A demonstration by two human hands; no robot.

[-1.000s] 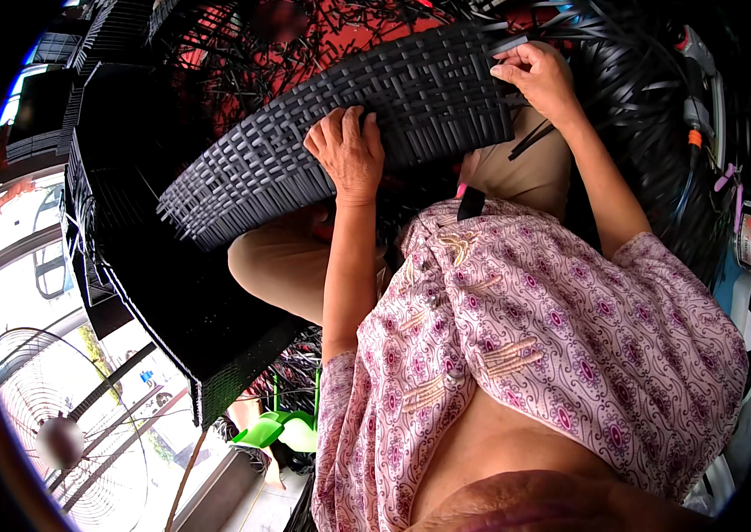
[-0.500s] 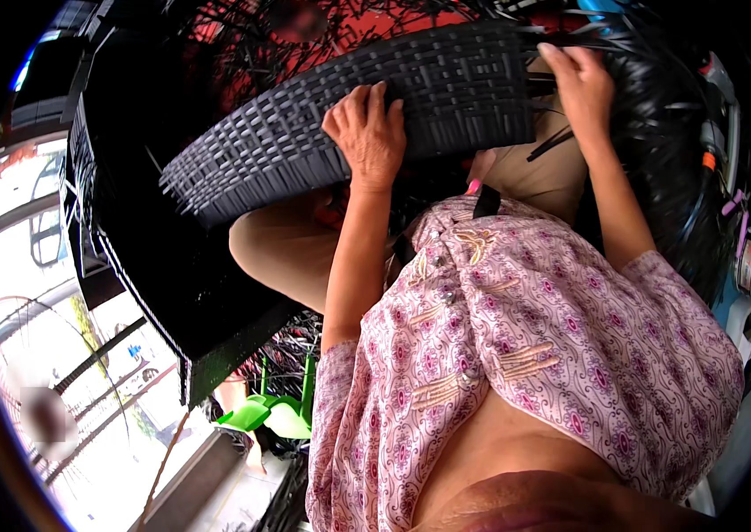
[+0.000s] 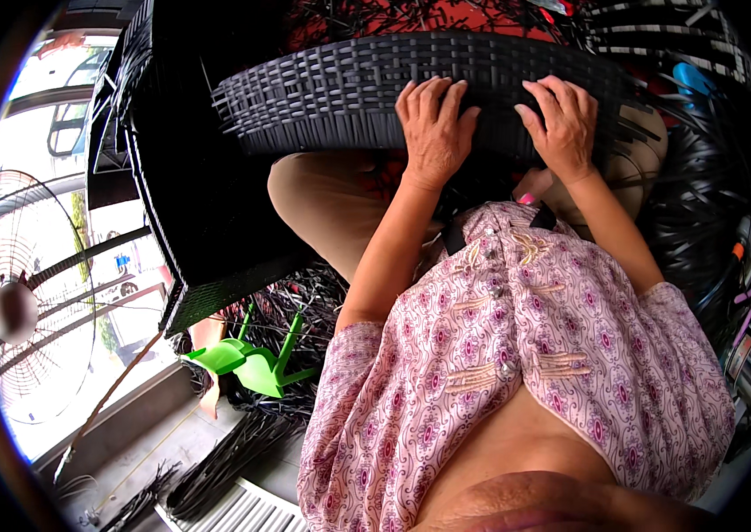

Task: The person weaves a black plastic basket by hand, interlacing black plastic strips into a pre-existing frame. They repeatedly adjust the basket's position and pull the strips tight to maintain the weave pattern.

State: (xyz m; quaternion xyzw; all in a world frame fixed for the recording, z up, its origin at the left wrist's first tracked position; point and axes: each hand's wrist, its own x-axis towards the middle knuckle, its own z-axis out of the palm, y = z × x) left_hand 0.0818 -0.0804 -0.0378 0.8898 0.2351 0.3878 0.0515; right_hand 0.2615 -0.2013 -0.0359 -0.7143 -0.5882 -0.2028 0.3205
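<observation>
In the head view, the main change is at the right hand (image 3: pixel 563 129): a second ago it is out at the right end of the curved black woven panel (image 3: pixel 331 93), fingering a strand end, and half a second ago it is blurred just off that edge; now it lies on the panel itself, near the lower border. The left hand (image 3: pixel 436 142) stays on the weave throughout, and only a short stretch of panel now separates the two thumbs.

The left hand rests with fingers fanned and slightly bent on the weave, its thumb pointing at the other hand. The right hand mirrors it, knuckles bent and fingertips against the weave, with no loose strand visible in it. Whether either one pinches the panel or merely presses it, I cannot tell, since the palms are hidden.

The panel lies across the person's lap, over the khaki trousers (image 3: pixel 322 204), its long side running crosswise in front of the patterned shirt (image 3: pixel 517 310). Dark loose strands (image 3: pixel 637 129) still jut from its right end, so the weaving there looks unfinished; with both hands on the face, the work seems to have turned from that end to handling the panel's body
</observation>
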